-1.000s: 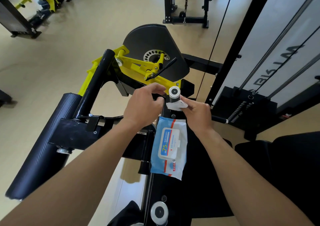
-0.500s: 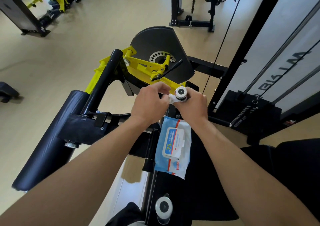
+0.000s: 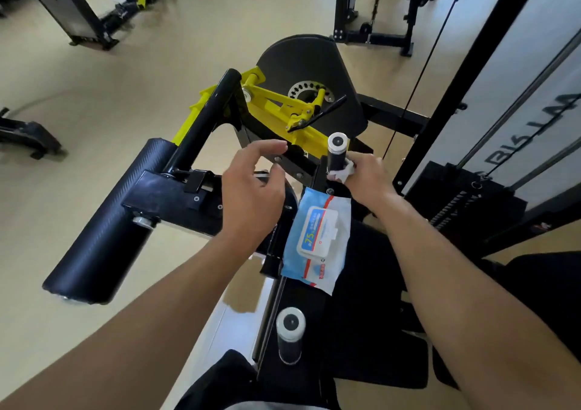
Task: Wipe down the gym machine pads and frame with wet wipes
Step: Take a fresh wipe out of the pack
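A crumpled white wet wipe (image 3: 341, 173) sits at about one o'clock from the centre of the view, pinched in the right hand (image 3: 366, 178) and pressed against the lower part of an upright black handle grip (image 3: 335, 155) with a silver end cap. The right hand's fingers are curled around the wipe. The left hand (image 3: 251, 194), near the centre, holds nothing; its fingers are spread and loosely bent, hovering apart from the handle, above the black machine frame (image 3: 176, 194). Just below the right hand, at about five o'clock from it, a blue and white pack of wet wipes (image 3: 317, 240) lies flat on the black seat pad (image 3: 371, 315), lid closed. At six o'clock, a second upright handle grip (image 3: 290, 334) stands at the near edge of the seat. At nine o'clock, a long black roller pad (image 3: 103, 237) slants down to the left. At twelve o'clock, a yellow lever arm (image 3: 276, 108) crosses a dark rounded cam plate (image 3: 311, 64). At three o'clock, the weight stack tower (image 3: 509, 101) rises. Other gym machines (image 3: 103, 4) stand on the pale floor at eleven o'clock.
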A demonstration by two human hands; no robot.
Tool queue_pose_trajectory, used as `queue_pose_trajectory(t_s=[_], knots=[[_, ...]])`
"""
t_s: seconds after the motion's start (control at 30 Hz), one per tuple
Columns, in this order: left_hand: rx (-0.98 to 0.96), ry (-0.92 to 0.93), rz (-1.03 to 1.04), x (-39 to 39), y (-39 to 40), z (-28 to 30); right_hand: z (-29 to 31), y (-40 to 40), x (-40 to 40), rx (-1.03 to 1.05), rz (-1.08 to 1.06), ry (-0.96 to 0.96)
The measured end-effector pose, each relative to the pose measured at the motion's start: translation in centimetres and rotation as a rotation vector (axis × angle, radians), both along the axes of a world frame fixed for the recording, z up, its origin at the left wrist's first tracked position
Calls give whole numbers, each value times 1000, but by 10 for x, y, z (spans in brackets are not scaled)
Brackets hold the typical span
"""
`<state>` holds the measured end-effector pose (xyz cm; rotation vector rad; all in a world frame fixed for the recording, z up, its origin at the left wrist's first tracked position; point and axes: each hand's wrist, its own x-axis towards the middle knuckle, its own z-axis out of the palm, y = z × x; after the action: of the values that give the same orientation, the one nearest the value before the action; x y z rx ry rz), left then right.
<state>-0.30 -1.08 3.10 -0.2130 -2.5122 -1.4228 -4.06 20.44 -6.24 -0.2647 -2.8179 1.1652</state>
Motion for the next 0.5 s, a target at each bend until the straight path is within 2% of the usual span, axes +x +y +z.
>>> queue_pose_trajectory(t_s=[0.07,0.1,0.2,0.27,0.4,0.43,0.5], knots=[[60,-11,38,23,-17,-1,0,8,7,13,-4,18],[90,-12,60,35,-25,-1,2,10,15,-59,-78,47],[105,17,129,76,-43,1,4,6,62,-424,-446,83],[128,58,166,108,-50,1,-2,-3,102,-588,-582,67],[163,166,128,171,-59,-11,-1,-27,173,-896,-636,-70],[170,163,95,187,-60,-16,3,-34,190,-962,-624,-98],[233,35,16,218,-56,-27,16,-54,222,-1087,-526,-154]])
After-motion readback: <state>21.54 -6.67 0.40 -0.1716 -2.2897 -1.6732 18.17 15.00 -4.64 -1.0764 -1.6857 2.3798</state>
